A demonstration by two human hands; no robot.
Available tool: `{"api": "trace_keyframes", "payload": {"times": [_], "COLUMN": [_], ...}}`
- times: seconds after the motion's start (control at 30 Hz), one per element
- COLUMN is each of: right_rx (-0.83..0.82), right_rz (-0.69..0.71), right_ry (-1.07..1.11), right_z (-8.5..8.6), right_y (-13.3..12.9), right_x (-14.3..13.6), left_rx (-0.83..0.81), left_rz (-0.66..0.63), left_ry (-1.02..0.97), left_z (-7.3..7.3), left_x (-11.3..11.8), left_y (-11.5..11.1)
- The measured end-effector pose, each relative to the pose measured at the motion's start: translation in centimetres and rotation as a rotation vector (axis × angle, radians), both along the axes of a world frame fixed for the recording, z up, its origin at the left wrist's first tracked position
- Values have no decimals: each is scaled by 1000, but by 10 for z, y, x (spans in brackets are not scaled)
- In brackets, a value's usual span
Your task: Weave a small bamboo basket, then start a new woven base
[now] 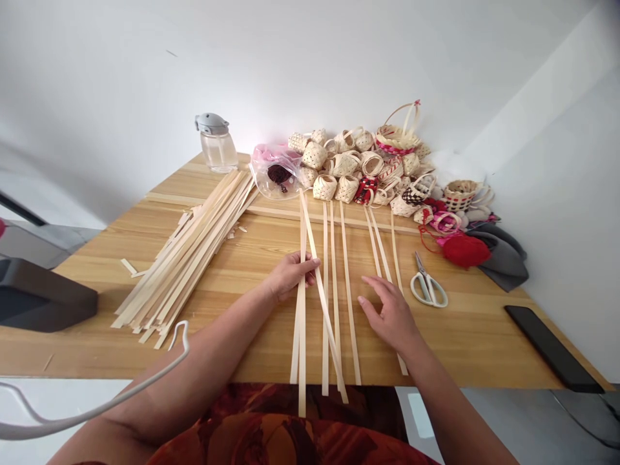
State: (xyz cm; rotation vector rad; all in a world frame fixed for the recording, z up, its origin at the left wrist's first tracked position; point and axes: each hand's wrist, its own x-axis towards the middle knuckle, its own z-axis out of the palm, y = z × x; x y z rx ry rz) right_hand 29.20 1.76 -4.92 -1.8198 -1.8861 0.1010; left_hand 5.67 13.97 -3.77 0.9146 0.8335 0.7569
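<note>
The left hand (294, 272) is closed in a pinch, its thumb pressing on a slanting strip (325, 310), thin, flat and pale like shaved wood or bamboo. A straight strip (302, 342) passes under the same thumb, and the two meet in a narrow V at their far ends. The right hand (390, 313) is open, fingers loosely curved and gripping nothing, above several right-hand strips (382, 248); whether it touches them I cannot tell. Between the hands, middle strips (349, 303) lie roughly parallel, their near ends jutting past the edge of the smooth, grained wooden table (465, 342).

To the left rests a thick, fanned bundle of strips (188, 258) with blunt ends. Right of the hands lie scissors (429, 287) with rounded white handles. Beyond, small woven baskets (345, 165) are heaped, round-bellied and checkered in weave, some laced with red or pink. Beside them sit a fuzzy red yarn ball (465, 250), soft grey cloth (506, 258), a crinkled clear plastic bag (264, 184) and a transparent, grey-lidded bottle (217, 150).
</note>
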Motion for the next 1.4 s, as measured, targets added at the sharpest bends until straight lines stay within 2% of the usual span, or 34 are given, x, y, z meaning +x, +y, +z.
{"api": "trace_keyframes", "payload": {"times": [0.1, 0.23, 0.43, 0.67, 0.93, 1.0, 1.07, 1.1, 1.17, 1.2, 1.3, 1.4], "right_rx": [30, 67, 137, 43, 31, 78, 87, 41, -167, -281, -432, -443], "right_rz": [-1, -11, -107, -102, -150, -170, -167, -162, -130, -61, 87, 42], "right_ry": [-17, -14, -61, -164, -208, -194, -88, 14, 274, 405, 765, 954], "right_z": [-4, 0, 2, -6, -1, 6, 17, 23, 34, 37, 38, 30], "right_y": [1, 2, 2, 1, -2, -1, 0, 0, 2, 3, 10, 17], "right_x": [18, 32, 48, 61, 82, 71, 48, 32, -4, -22, -65, -83], "left_rx": [0, 2, 8, 10, 8, 6, 13, 23, 48, 60, 82, 89], "left_rz": [4, 10, 11, 10, -1, -2, -8, -12, -18, -20, -11, 10], "left_ry": [8, 15, 24, 17, -11, -14, -23, -33, -58, -72, -105, -120], "left_z": [-1, -2, -1, -1, -1, 0, 0, 0, 0, 0, 1, 4], "left_x": [0, 0, 0, 0, 0, 0, 0, 0, 0, 0, 0, 0], "left_y": [0, 1, 0, -1, 0, -1, -1, -1, -1, -1, -2, -3]}}
